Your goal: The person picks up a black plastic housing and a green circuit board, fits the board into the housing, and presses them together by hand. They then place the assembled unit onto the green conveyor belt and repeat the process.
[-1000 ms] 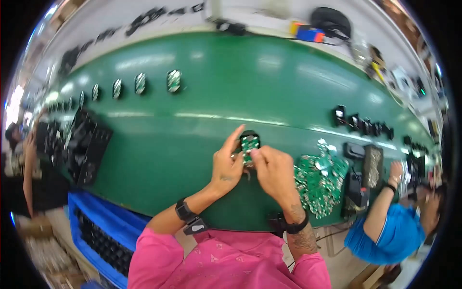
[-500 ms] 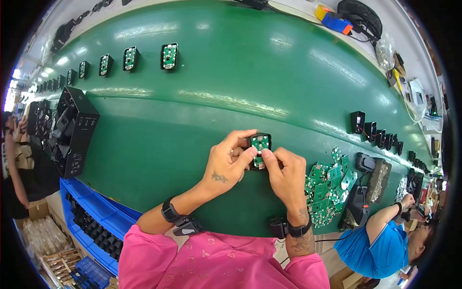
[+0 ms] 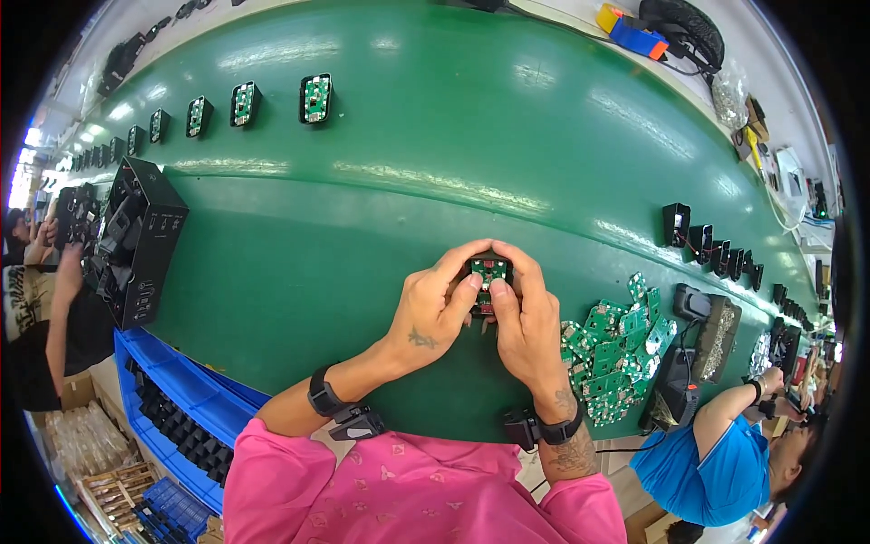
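Note:
Between my two hands is a small black plastic housing with a green circuit board (image 3: pixel 490 272) seated in it, just above the green tabletop. My left hand (image 3: pixel 434 304) wraps the housing's left side, its thumb pressing on the board. My right hand (image 3: pixel 526 317) grips the right side, with that thumb on the board as well and the index finger curled over the far edge. The fingertips of both hands meet at the top of the housing. Its underside is hidden. Just right of my right hand lies a loose pile of bare green circuit boards (image 3: pixel 616 358).
A row of housings with boards (image 3: pixel 316 99) runs along the far left. Black housings with wires (image 3: pixel 676 225) line the right. A black box of parts (image 3: pixel 156 240) stands left, above a blue crate (image 3: pixel 149 363). A person in a blue shirt (image 3: pixel 702 467) works at right.
My right index finger has moved up over the housing's far edge, joining the left fingertips. Both thumbs stay on the board. At the left, another person's arm has shifted.

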### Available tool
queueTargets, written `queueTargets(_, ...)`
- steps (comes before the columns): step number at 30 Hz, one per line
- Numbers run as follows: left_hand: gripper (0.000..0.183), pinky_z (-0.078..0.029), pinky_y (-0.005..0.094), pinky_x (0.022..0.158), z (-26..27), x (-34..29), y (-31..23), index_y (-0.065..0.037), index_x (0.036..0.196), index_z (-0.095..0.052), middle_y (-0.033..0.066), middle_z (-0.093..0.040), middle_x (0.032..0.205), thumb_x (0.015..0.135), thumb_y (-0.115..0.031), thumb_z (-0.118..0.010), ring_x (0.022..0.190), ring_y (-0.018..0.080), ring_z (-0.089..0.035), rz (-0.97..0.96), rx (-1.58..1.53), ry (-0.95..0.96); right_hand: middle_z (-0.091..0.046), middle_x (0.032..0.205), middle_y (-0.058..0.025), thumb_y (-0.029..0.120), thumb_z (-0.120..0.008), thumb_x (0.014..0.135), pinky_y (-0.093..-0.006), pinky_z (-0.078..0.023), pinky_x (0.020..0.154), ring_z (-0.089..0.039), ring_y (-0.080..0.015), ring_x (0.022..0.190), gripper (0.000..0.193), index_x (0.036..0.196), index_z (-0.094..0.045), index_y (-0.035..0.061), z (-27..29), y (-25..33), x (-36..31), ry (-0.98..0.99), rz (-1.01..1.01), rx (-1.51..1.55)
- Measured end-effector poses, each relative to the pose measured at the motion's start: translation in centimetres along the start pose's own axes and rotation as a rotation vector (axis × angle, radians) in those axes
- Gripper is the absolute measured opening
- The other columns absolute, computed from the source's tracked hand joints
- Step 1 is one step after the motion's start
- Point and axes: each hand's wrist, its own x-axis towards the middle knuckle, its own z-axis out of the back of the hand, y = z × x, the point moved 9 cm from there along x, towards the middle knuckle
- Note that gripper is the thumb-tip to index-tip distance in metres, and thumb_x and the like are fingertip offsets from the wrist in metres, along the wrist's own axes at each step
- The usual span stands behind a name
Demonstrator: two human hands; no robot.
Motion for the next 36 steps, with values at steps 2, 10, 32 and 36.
queueTargets(2, 0.036, -0.053, 0.0291, 0.059, 0.0, -0.3, 0.3, -0.002, 0.133, -0.054, 0.013, -0.067, 0.093, 0.097, -0.005, -0.052, 0.067, 0.014, -0.064, -0.017, -0.003, -0.01, -0.067, 0.094, -0.0119, 0.007, -0.05, 0.1, -0.0312, -0.054, 0.068, -0.066, -0.0173, 0.075, 0.035, 0.134, -0.047, 0.0022, -0.2, -0.1, -0.1, -0.012, 0.012, 0.048)
queueTargets(10, 0.039, -0.058, 0.0365, 0.074, 0.2, -2.0, -3.9, 0.005, 0.132, -0.051, 0.0231, -0.064, 0.12, 0.096, -0.009, -0.055, 0.094, 0.0364, -0.068, -0.579, 0.276, -0.131, -0.062, 0.085, -0.0154, -0.008, -0.061, 0.088, -0.0381, -0.048, 0.055, -0.059, -0.0302, 0.064, 0.045, 0.128, -0.047, 0.0056, 0.9, 4.2, -1.4, -0.183, 0.514, -0.073)
queueTargets(32, 0.027, -0.047, 0.0297, 0.046, 0.7, 1.2, 0.2, 0.007, 0.095, -0.06, 0.0102, -0.061, 0.063, 0.099, -0.017, -0.047, 0.05, 0.0136, -0.06, 0.108, 0.01, 0.018, -0.07, 0.08, -0.0067, 0.012, -0.085, 0.073, -0.0204, -0.048, 0.055, -0.065, -0.0072, 0.062, 0.076, 0.138, -0.051, -0.006, 0.1, 0.5, -1.1, -0.053, 0.155, 0.005)
queueTargets(36, 0.034, -0.048, 0.0295, 0.046, 0.4, 0.9, 0.3, 0.007, 0.09, -0.059, 0.0096, -0.059, 0.059, 0.101, -0.022, -0.046, 0.05, 0.016, -0.061, 0.126, 0.034, 0.077, -0.066, 0.067, -0.0043, 0.011, -0.084, 0.075, -0.0211, -0.047, 0.053, -0.061, -0.0057, 0.057, 0.066, 0.132, -0.056, -0.0062, 0.6, 0.4, -1.1, -0.075, 0.124, 0.003)
